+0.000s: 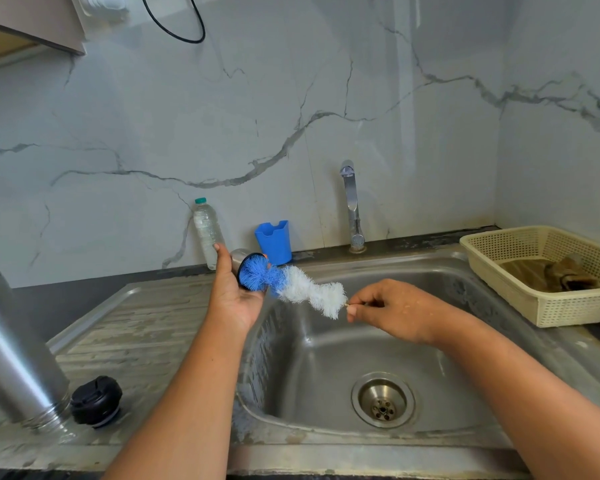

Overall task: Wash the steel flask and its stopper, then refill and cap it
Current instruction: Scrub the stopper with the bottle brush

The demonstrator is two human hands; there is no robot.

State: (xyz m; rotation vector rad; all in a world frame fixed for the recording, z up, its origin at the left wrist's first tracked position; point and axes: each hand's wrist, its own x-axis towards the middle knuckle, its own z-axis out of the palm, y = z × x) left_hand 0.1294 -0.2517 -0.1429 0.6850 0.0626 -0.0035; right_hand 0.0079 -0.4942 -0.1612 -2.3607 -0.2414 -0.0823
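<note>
**Brushing a steel cup above the sink**

Shows the left hand (234, 292) curled round a small steel cup (240, 258) with a black rim, held on its side above the far left corner of the sink (326, 358), mouth turned to the right. Shows the blue tip of a bottle brush (291, 287) filling the mouth of the cup, with the white bristles trailing to the right and nearer. Shows the right hand (395, 306) pinching the thin handle end of the brush between thumb and fingertips, other fingers curled, above the basin.

Locates the steel flask (14, 348) at the near left, mouth down on the ribbed drainboard (146, 323), threaded neck on the wet surface, body partly cut off by the left edge. Places the black stopper (96, 400) just beside the neck, on its right, also on the drainboard; contact between the two cannot be told.

Along the far edge, left to right: a clear plastic bottle (207, 233) with a green cap, just behind the left hand; a blue holder (274, 242); a steel tap (352, 209). At the far right, a cream perforated basket (568, 306) with a brown cloth (551, 275) inside. In the near middle of the basin, a round drain (382, 400)
</note>
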